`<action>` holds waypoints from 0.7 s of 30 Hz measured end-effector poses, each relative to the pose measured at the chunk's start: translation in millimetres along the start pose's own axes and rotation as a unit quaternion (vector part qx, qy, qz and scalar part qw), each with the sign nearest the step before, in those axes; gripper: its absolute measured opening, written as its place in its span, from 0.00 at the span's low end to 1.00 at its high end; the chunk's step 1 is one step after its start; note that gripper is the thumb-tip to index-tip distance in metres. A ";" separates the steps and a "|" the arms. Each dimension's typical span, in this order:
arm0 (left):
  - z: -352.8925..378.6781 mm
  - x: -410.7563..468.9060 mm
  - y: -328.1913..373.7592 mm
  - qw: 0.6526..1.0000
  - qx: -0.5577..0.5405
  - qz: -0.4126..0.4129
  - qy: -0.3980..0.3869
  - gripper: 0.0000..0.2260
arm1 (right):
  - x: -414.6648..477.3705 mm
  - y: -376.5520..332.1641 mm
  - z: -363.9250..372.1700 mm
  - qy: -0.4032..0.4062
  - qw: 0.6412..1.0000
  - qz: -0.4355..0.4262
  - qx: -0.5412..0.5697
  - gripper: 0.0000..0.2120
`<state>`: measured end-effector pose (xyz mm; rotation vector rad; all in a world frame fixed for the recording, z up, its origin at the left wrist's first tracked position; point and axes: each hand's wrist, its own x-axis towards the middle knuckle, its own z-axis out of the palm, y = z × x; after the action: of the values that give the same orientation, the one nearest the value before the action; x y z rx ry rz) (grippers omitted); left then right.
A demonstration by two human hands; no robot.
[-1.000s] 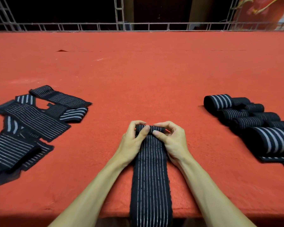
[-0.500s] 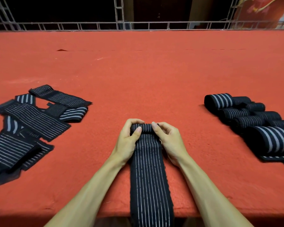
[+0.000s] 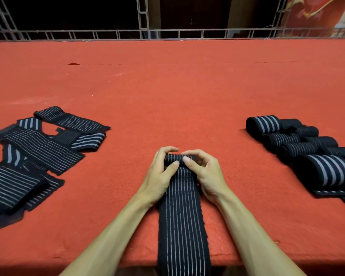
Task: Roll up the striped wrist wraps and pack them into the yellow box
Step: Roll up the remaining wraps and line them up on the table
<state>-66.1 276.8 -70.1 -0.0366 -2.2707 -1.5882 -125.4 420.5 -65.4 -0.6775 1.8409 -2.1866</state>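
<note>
A black wrist wrap with thin white stripes (image 3: 182, 216) lies lengthwise in front of me, its tail hanging over the near table edge. Its far end is a small tight roll (image 3: 176, 158). My left hand (image 3: 161, 174) grips the roll's left side, thumb on the strip and fingers curled over the top. My right hand (image 3: 204, 172) grips the right side the same way. Several flat unrolled wraps (image 3: 34, 150) lie in a heap at the left. Several rolled wraps (image 3: 307, 148) sit in a cluster at the right. No yellow box is in view.
The table wears a red felt cloth (image 3: 177, 92) that stretches far back to a metal truss rail (image 3: 167, 33). A small tear or crease in the cloth (image 3: 74, 63) shows at the far left. The near edge runs just under my forearms.
The roll has grown a little thicker and come slightly nearer to me. Both hands' fingers have shifted round it; the piles at left and right have not moved.
</note>
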 end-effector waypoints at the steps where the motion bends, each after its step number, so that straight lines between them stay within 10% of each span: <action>1: 1.0 0.0 0.3 1.000 0.003 -0.005 0.000 0.14 | 0.0 0.3 -0.4 -0.003 1.000 -0.007 0.001 0.06; 21: -0.7 -1.4 -0.9 0.993 -0.110 -0.005 0.032 0.08 | -0.7 -4.4 6.2 0.009 0.999 0.037 -0.006 0.19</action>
<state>-64.8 276.1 -71.2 -0.0320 -2.0430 -1.8103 -121.3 416.3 -60.6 -0.5848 1.8582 -2.1435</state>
